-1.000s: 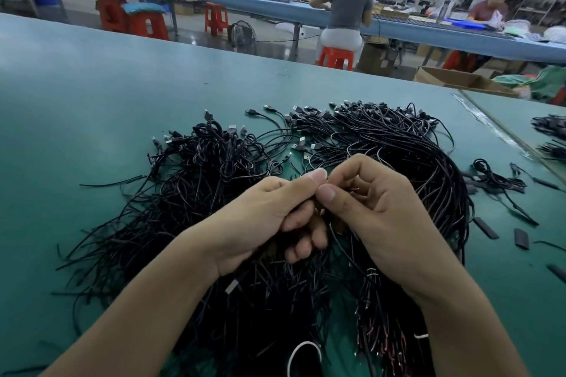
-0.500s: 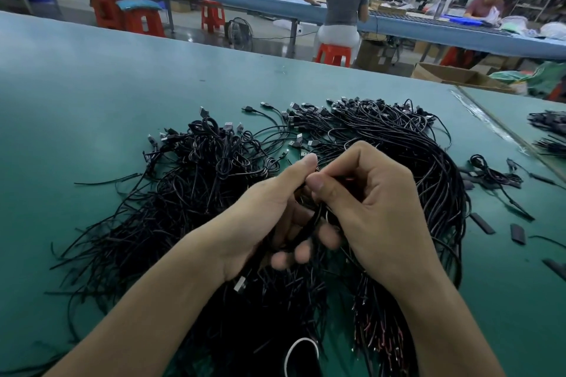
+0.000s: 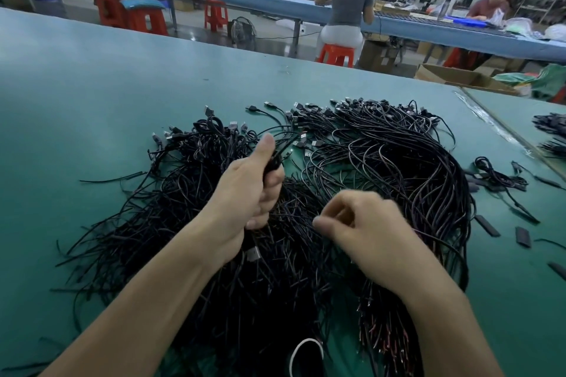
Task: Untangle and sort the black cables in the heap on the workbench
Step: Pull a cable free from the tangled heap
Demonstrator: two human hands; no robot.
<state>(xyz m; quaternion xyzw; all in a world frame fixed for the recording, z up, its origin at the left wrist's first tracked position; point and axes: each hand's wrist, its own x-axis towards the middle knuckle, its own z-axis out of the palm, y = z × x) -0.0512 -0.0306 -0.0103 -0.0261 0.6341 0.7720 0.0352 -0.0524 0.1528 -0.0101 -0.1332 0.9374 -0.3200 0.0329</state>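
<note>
Right, worktop (image 3: 92, 107): a broad teal-green mat, smooth and matte, running from the left edge of the frame to a seam at the right.
Room: a factory floor. A long blue bench (image 3: 269, 4) crosses the top of the frame with red plastic stools (image 3: 335, 53) beside it. A person in a grey top (image 3: 346, 3) sits at upper centre with back turned, and a second person (image 3: 490, 4) sits at upper right. An open cardboard box (image 3: 453, 76) stands just past the worktop's far edge.
Heap of black cables (image 3: 398, 168): dead centre of the frame, lying on the worktop. The strands are thin and glossy, knotted on the left and sweeping in combed arcs on the right, with metal-tipped plugs clustered along the far edge.
Left hand (image 3: 245, 193): centre frame, over the heap, fingers wrapped tight round a bunch of cables (image 3: 273, 162), thumb pointing up.
Right hand (image 3: 367, 232): just beside it to the right and blurred, fingers curled in low over the strands. Whether they pinch a cable I cannot tell.
Loose bits (image 3: 487, 225): short flat black pieces at the right of the frame, apart from the heap.
White loop (image 3: 306, 352): bottom centre, a thin pale ring of wire among the black.
</note>
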